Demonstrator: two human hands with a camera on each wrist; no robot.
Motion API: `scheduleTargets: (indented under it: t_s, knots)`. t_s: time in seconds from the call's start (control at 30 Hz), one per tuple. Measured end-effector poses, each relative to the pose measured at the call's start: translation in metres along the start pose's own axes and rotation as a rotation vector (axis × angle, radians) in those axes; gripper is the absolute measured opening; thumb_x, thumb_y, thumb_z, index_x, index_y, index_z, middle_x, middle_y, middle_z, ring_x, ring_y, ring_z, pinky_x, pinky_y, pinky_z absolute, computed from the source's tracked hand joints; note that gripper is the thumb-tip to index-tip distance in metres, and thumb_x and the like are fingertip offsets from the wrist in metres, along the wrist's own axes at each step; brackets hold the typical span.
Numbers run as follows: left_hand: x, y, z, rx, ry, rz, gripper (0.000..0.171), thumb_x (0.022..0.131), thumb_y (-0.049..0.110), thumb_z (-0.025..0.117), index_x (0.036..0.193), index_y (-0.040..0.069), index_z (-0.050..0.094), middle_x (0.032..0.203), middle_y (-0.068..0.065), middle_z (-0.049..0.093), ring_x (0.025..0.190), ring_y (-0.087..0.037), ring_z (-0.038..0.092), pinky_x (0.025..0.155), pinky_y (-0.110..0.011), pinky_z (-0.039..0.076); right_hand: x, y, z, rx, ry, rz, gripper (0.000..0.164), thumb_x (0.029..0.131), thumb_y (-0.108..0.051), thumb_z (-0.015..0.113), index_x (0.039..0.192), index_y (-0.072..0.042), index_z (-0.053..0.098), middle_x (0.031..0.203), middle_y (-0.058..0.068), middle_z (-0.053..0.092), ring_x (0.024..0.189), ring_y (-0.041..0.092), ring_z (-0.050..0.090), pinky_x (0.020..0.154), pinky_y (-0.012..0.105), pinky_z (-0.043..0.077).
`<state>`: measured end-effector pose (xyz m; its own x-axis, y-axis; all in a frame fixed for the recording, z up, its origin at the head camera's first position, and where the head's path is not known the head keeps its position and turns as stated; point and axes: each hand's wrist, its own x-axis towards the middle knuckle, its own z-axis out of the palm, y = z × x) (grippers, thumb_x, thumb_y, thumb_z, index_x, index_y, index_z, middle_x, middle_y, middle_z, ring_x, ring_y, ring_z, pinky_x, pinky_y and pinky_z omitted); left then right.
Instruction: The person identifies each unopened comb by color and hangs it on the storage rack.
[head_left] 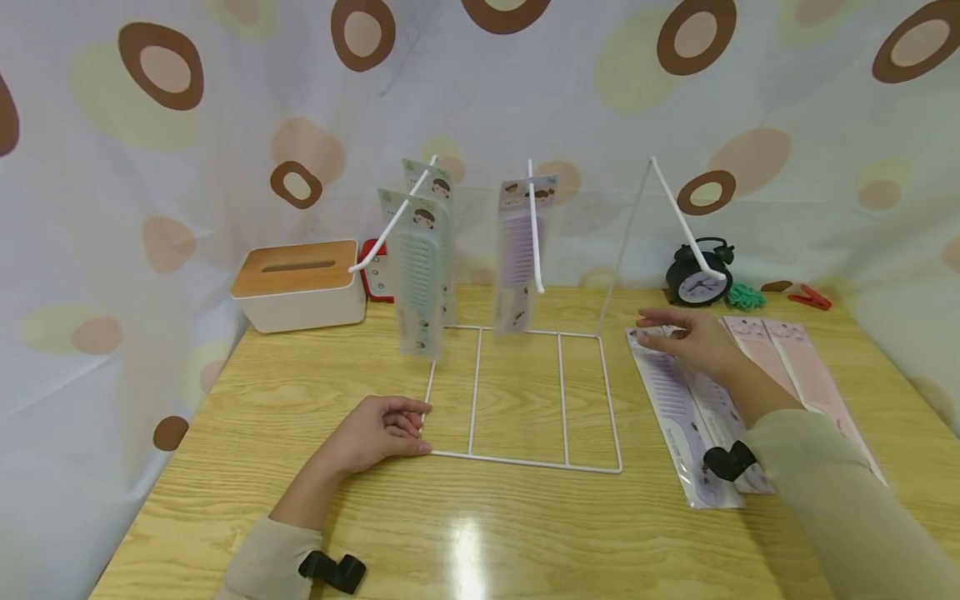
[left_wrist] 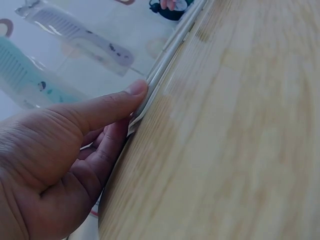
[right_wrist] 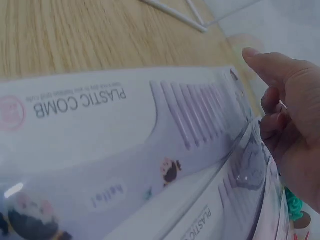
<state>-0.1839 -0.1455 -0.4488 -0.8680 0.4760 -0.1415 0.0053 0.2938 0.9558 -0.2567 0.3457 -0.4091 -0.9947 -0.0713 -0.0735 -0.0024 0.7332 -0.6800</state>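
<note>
My left hand (head_left: 381, 433) holds the front left corner of a white wire display rack (head_left: 525, 462), its thumb and fingers on the wire. Over the top end of a packaged purple comb (head_left: 667, 392) hovers my right hand (head_left: 697, 343), thumb and fingers apart, with nothing seen between them. In the right wrist view that comb (right_wrist: 190, 115) lies flat beside a second purple one (right_wrist: 240, 195), partly covered by the hand and arm in the head view. Two packaged green combs (head_left: 417, 275) hang on the rack's left hook; one packaged purple comb (head_left: 516, 250) hangs on the middle hook.
Packaged pink combs (head_left: 806, 358) lie right of the purple ones. The rack's right hook (head_left: 686, 217) juts forward near a black alarm clock (head_left: 699, 275). Behind are a green scrunchie (head_left: 746, 297), a red clip (head_left: 810, 297) and, left, a wood-lidded tissue box (head_left: 300, 292).
</note>
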Motion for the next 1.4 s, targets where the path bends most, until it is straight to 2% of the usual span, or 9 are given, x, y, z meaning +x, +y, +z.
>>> scheduleTargets:
  t_s: [0.13,0.3,0.57,0.73,0.87,0.97,1.07,1.17,1.4]
  knots:
    - [0.000,-0.001,0.001,-0.003,-0.004,0.000,0.055,0.079,0.003,0.083,0.127,-0.010,0.060,0.097,-0.013,0.064,0.080,-0.010,0.065,0.072,-0.021,0.059,0.002,0.015,-0.001,-0.065,-0.056,-0.022,0.066,0.089,-0.039,0.075,0.146,-0.015,0.052,0.144,0.014,0.056,0.133,0.033,0.045,0.099,0.042,0.046]
    - [-0.001,-0.002,0.000,-0.003,-0.004,0.006,0.055,0.079,0.003,0.083,0.128,-0.010,0.060,0.097,-0.012,0.064,0.081,-0.011,0.065,0.073,-0.021,0.059,0.006,0.021,-0.002,-0.202,-0.103,-0.017,0.076,0.086,-0.044,0.077,0.149,-0.012,0.047,0.156,0.023,0.038,0.143,0.050,0.030,0.111,0.068,0.031]
    - [-0.001,-0.002,-0.002,0.005,0.002,0.012,0.054,0.079,0.003,0.083,0.127,-0.009,0.061,0.097,-0.012,0.064,0.080,-0.011,0.066,0.074,-0.021,0.059,0.009,0.020,0.001,-0.182,-0.003,0.005,0.073,0.085,-0.039,0.079,0.146,-0.013,0.050,0.140,0.020,0.051,0.097,0.030,0.049,0.076,0.038,0.042]
    - [0.000,-0.002,-0.001,0.010,-0.003,0.017,0.054,0.080,0.004,0.083,0.127,-0.009,0.061,0.097,-0.012,0.064,0.080,-0.011,0.066,0.074,-0.021,0.059,0.005,0.020,0.001,-0.015,0.103,0.052,0.063,0.088,-0.036,0.078,0.143,-0.014,0.055,0.116,0.008,0.052,0.082,0.019,0.046,0.060,0.025,0.040]
    - [0.001,-0.003,-0.001,0.012,0.006,0.011,0.053,0.079,0.003,0.083,0.127,-0.008,0.062,0.097,-0.012,0.064,0.080,-0.012,0.066,0.074,-0.021,0.059,0.000,0.014,-0.005,0.134,0.143,0.115,0.069,0.085,-0.050,0.076,0.142,-0.018,0.056,0.112,-0.006,0.055,0.093,0.013,0.046,0.069,0.018,0.044]
    - [0.001,-0.003,-0.001,0.020,0.011,0.017,0.053,0.079,0.004,0.083,0.126,-0.008,0.062,0.097,-0.013,0.064,0.081,-0.014,0.066,0.074,-0.021,0.059,-0.007,0.006,-0.016,0.338,0.137,0.103,0.055,0.086,-0.044,0.077,0.136,-0.027,0.062,0.107,-0.016,0.058,0.095,0.005,0.051,0.074,0.013,0.048]
    - [0.000,-0.002,-0.001,0.021,0.007,0.019,0.053,0.079,0.004,0.083,0.126,-0.008,0.062,0.097,-0.014,0.064,0.081,-0.014,0.066,0.074,-0.022,0.058,-0.020,-0.005,-0.030,0.701,0.063,-0.010,0.032,0.094,-0.017,0.071,0.125,-0.025,0.069,0.106,-0.016,0.063,0.091,0.000,0.060,0.074,0.012,0.053]
    - [0.000,-0.003,-0.001,0.015,0.000,0.014,0.053,0.079,0.004,0.083,0.126,-0.008,0.062,0.098,-0.013,0.064,0.082,-0.015,0.066,0.074,-0.022,0.058,-0.037,-0.018,-0.043,1.011,-0.054,-0.171,0.037,0.095,0.010,0.057,0.121,-0.013,0.072,0.110,-0.006,0.068,0.089,0.006,0.067,0.074,0.017,0.056]
    - [0.000,-0.001,0.000,-0.002,0.007,0.015,0.052,0.079,0.003,0.083,0.126,-0.008,0.063,0.097,-0.013,0.064,0.081,-0.014,0.067,0.074,-0.022,0.059,-0.074,-0.053,-0.055,1.062,-0.126,-0.435,0.044,0.094,0.025,0.041,0.120,0.004,0.069,0.100,0.009,0.070,0.086,0.015,0.070,0.075,0.021,0.060]
